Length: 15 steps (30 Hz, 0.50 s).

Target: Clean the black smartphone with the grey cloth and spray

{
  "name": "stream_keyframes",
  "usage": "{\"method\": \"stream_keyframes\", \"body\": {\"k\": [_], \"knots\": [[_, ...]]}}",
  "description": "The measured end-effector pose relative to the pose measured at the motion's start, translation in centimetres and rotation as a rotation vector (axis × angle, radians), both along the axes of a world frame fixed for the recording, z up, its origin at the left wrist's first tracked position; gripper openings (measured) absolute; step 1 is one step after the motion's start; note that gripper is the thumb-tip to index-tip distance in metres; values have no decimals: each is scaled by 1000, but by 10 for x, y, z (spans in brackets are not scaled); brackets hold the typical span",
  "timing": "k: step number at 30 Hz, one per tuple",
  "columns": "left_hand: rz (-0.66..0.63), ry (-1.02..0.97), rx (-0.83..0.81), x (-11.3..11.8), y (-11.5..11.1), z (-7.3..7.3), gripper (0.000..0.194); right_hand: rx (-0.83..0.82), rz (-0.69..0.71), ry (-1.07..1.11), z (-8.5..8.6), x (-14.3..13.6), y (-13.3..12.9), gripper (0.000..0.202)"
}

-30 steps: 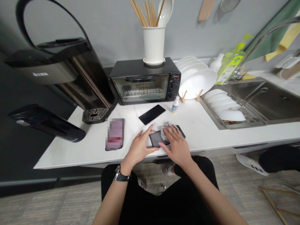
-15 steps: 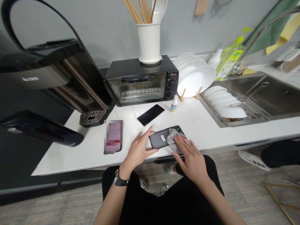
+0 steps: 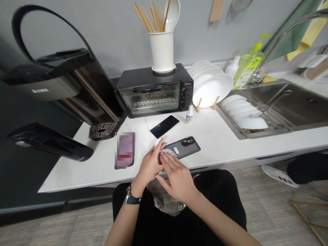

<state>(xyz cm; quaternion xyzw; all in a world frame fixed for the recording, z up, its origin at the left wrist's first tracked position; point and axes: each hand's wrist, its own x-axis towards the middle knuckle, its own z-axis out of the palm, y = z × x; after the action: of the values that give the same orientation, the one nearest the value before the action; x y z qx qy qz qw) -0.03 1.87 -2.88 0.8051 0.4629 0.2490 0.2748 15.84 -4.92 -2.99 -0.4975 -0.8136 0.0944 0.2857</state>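
Observation:
A dark grey phone (image 3: pixel 183 149) lies face down on the counter, its round camera lenses at the right end and a small white label on its back. My left hand (image 3: pixel 149 164), with a watch at the wrist, braces the left end of this phone between thumb and fingers; the thumb is mostly hidden. Under the fingers of my right hand (image 3: pixel 178 177) a crumpled pale cloth (image 3: pixel 167 151) is pressed on the phone's left part. Behind it rests a second phone (image 3: pixel 164 126), black screen up. Nearby stands a small white bottle (image 3: pixel 189 115) with a coloured label.
A pixelated purplish item (image 3: pixel 125 150) lies left on the counter (image 3: pixel 87 174). Further left are a dark flask (image 3: pixel 51 143) and a drinks machine (image 3: pixel 84 89). A toaster oven (image 3: pixel 153 90), racked plates (image 3: pixel 214 89) and a sink (image 3: pixel 302 102) line the back. Someone's shoe (image 3: pixel 279 176) shows right.
My right hand has slid the cloth leftward along the phone, from the camera end to beside my left hand. The camera lenses now show. My left hand stays at the phone's left end.

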Motion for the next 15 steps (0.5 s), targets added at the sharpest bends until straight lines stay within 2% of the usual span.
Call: {"method": "stream_keyframes", "body": {"k": [2, 4, 7, 10, 13, 15], "knots": [[-7, 10, 9, 2, -1, 4, 98, -6, 43, -14, 0, 18, -11, 58], [-7, 22, 11, 4, -1, 7, 99, 5, 26, -50, -3, 41, -18, 56], [-6, 35, 6, 5, -1, 9, 106, 42, -75, -124, -9, 79, -20, 54], [-12, 46, 5, 5, 1, 9, 105, 54, -206, -178, -14, 109, -8, 59], [-9, 48, 14, 5, 2, 8, 98, 53, -289, -172, -14, 109, 16, 68], [-18, 39, 22, 5, 2, 7, 95, 56, -289, -140, -13, 86, 32, 70]]}}
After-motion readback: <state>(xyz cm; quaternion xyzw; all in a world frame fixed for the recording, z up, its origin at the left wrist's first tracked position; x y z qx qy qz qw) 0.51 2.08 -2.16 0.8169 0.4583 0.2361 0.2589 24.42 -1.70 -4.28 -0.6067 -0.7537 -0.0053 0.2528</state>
